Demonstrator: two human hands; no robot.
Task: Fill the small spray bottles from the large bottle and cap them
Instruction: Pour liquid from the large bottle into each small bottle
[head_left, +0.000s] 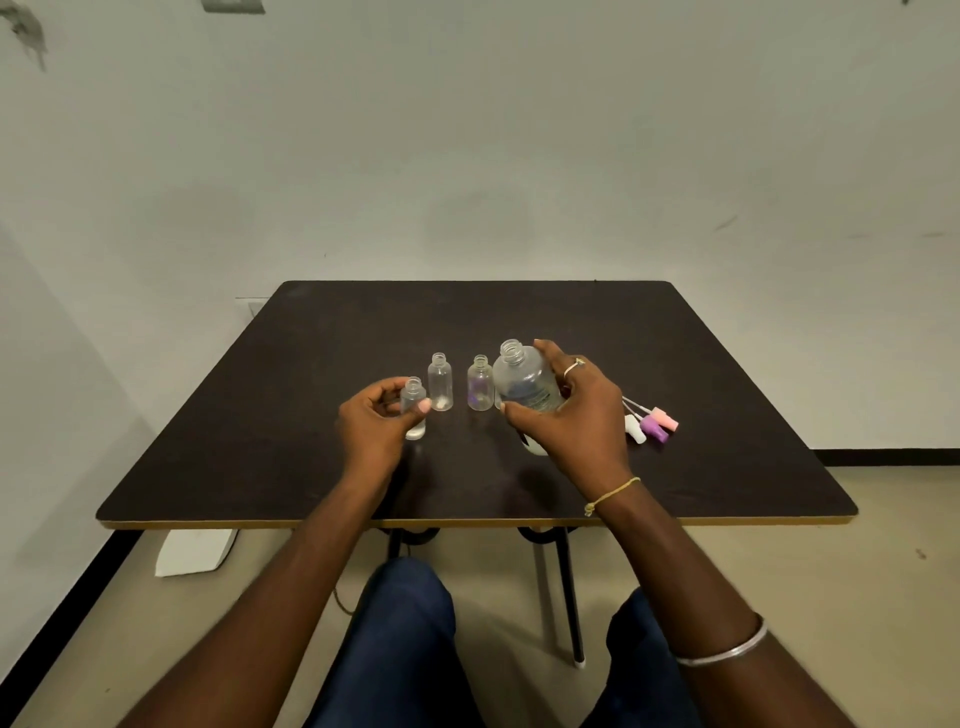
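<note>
We see the left hand (371, 426) near the middle of the dark desk (249, 415), its fingers (387, 387) and thumb curled round a small clear bottle (414, 408) and pinching it just below its open neck; the bottle is upright, and we cannot tell whether its base touches the desk or hangs just above it. The right hand (576, 410) grips the large bottle (524, 382) from its right side, fingers (553, 356) wrapped over the shoulder and thumb pressed across the front near the label; this bottle is uncapped and leans a little to the left, its mouth up. Between the two hands, two more small bottles (440, 382) stand upright and uncapped, side by side but apart; the right one is just beside the large bottle, and both are behind the held one. Under the right hand a white object (535, 448) shows on the desk, mostly hidden, so we cannot say what it is. To the right of that hand lie three spray caps (653, 427), white, purple and pink, close together with their thin tubes pointing left; a ring, a thread band and a metal bangle mark the right hand and arm.
</note>
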